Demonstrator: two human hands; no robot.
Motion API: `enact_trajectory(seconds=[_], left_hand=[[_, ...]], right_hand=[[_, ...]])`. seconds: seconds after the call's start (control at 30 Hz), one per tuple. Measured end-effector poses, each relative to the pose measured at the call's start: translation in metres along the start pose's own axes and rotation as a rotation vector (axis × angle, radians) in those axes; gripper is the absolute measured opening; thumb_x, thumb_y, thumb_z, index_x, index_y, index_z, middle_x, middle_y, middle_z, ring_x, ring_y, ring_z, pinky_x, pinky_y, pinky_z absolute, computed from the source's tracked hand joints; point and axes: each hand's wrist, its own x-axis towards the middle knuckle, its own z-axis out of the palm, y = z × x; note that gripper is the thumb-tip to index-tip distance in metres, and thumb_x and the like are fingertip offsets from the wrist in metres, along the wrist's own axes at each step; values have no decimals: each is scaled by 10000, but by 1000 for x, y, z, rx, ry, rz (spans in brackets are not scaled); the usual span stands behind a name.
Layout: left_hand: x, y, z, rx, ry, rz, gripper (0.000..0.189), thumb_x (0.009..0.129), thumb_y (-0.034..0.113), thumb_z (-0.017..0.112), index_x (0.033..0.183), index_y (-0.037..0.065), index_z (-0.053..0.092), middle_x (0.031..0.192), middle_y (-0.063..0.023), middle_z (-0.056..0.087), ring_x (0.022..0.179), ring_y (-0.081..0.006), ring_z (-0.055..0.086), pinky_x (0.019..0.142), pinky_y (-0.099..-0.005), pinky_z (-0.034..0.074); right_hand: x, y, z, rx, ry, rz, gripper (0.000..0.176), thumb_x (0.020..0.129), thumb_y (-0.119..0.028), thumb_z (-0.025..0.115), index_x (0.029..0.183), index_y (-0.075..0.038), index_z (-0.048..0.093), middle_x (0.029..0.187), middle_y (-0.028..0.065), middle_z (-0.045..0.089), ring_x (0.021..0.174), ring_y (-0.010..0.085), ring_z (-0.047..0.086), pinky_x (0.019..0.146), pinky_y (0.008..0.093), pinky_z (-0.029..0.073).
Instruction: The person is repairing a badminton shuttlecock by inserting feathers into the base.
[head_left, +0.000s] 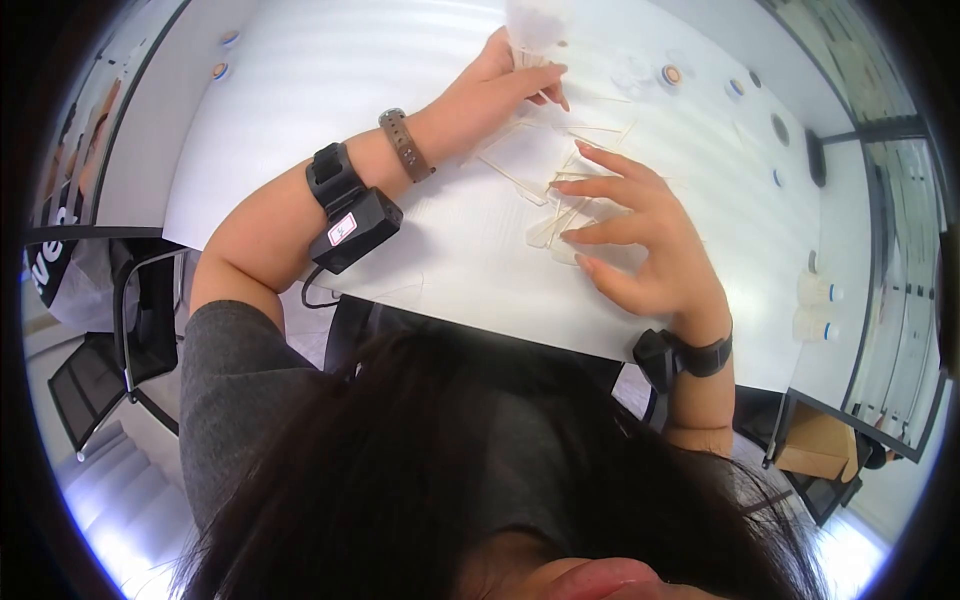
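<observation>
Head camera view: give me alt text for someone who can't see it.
A person's left hand grips a pale bundle over a white table, while the right hand, fingers spread, is held over thin wooden sticks scattered there.

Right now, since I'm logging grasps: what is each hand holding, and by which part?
Left hand grips a pale bundle around its lower end. Right hand holds nothing; its fingers spread over loose sticks on the table.
</observation>
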Motion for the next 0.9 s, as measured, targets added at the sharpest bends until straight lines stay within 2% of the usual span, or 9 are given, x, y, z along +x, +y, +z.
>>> enact_trajectory(seconds=[0.23, 0.33, 0.43, 0.53, 0.63, 0.73, 0.77, 0.87, 0.9], left_hand=[[0, 6, 1, -178, -216, -91, 397, 1013, 187, 484, 1369, 29, 408, 967, -39, 553, 904, -133, 566, 913, -330, 476], [1, 7, 0, -252, -217, -123, 408, 1015, 213, 473, 1376, 27, 424, 950, -35, 549, 882, -142, 567, 908, -338, 478], [2, 12, -1, -317, -189, -171, 421, 1009, 223, 473, 1373, 16, 424, 896, -25, 538, 848, -147, 562, 878, -325, 474], [3, 10, -5, -342, -180, -169, 442, 996, 230, 494, 1366, -2, 425, 830, -12, 525, 815, -149, 549, 839, -303, 463], [2, 13, -2, -319, -98, -146, 439, 978, 228, 519, 1332, -22, 450, 773, -4, 507, 798, -147, 537, 804, -290, 447], [0, 12, -3, -224, -33, -75, 392, 956, 221, 545, 1258, -24, 499, 733, 0, 499, 774, -145, 528, 791, -281, 439], [0, 12, -3, -196, 4, -70, 373, 950, 218, 550, 1230, -24, 509, 726, 1, 496, 768, -144, 524, 787, -277, 437], [-1, 12, -4, -149, 103, -50, 300, 937, 216, 564, 1131, -12, 549, 704, 3, 485, 749, -137, 511, 771, -267, 427], [-1, 11, -4, -158, 128, -44, 267, 935, 220, 566, 1086, 0, 568, 695, 4, 481, 740, -132, 506, 763, -264, 422]], right_hand=[[-1, -1, 4, 32, -107, -27, 191, 651, -155, 709, 799, -43, 755, 1139, 116, 707, 1325, 389, 475, 1080, 494, 380], [1, -3, 4, 24, -135, -20, 255, 648, -152, 671, 850, -15, 747, 1117, 127, 712, 1328, 375, 475, 1094, 515, 366], [1, -3, 3, 32, -145, 4, 326, 628, -136, 627, 899, 11, 733, 1108, 134, 711, 1314, 357, 494, 1092, 514, 373], [1, -3, 3, 73, -148, 43, 411, 585, -73, 580, 965, 11, 712, 1149, 110, 708, 1322, 394, 487, 1111, 522, 337], [1, -3, 3, 73, -143, 26, 442, 577, -72, 576, 989, 24, 702, 1157, 122, 702, 1313, 393, 497, 1110, 514, 342], [0, -2, 3, 89, -118, 1, 468, 579, -68, 576, 1024, 19, 692, 1185, 136, 688, 1301, 398, 505, 1109, 509, 343], [0, -2, 2, 79, -128, -9, 518, 585, -69, 579, 1086, 14, 679, 1238, 158, 655, 1303, 407, 500, 1112, 501, 341], [-1, -4, 4, 115, -53, -1, 486, 610, -80, 616, 1079, 39, 668, 1241, 163, 634, 1279, 383, 520, 1075, 476, 399], [-2, -4, 3, 142, -63, 6, 542, 630, -47, 607, 1167, 22, 639, 1298, 178, 594, 1290, 395, 504, 1079, 468, 394]])
